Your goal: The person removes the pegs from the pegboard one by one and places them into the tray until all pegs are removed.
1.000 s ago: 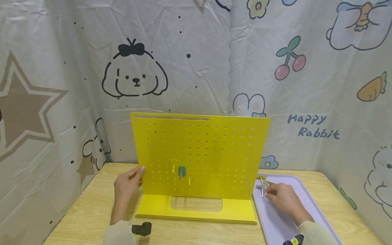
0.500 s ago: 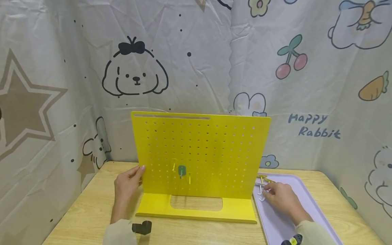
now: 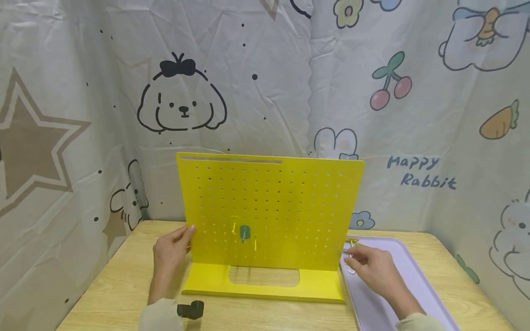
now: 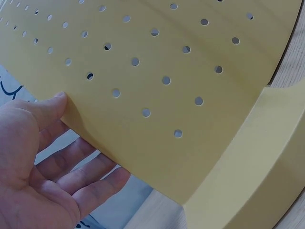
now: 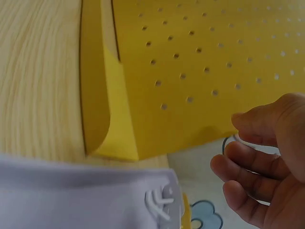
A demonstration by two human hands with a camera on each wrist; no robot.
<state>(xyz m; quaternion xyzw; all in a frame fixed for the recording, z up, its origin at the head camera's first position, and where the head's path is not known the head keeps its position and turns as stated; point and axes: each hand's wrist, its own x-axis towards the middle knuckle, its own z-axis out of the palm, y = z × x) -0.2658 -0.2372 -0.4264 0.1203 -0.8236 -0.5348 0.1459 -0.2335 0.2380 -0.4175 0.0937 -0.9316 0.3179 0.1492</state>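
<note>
A yellow pegboard (image 3: 306,211) stands upright on its base. My left hand (image 3: 170,250) holds its left edge, with the thumb (image 4: 56,106) at the front and the other fingers behind. Two yellow hooks and a green hook (image 3: 244,232) sit low on the board. My right hand (image 3: 374,271) is just off the right edge, over the tray's far left corner, thumb and index finger (image 5: 245,136) close together. I cannot tell whether they pinch something small. Beneath that hand lie a yellow hook (image 3: 352,242) and a pale hook (image 3: 351,271), partly hidden.
The lilac tray (image 3: 407,276) lies right of the pegboard on the wooden table (image 3: 136,257). Patterned cloth (image 3: 265,92) hangs behind and at both sides. A cutout (image 3: 265,276) opens the middle of the board's base. White hooks (image 5: 159,202) show at the tray's corner.
My right hand has moved a little left, from over the hooks toward the board's right edge, and now covers more of them. The left hand keeps its hold on the board.
</note>
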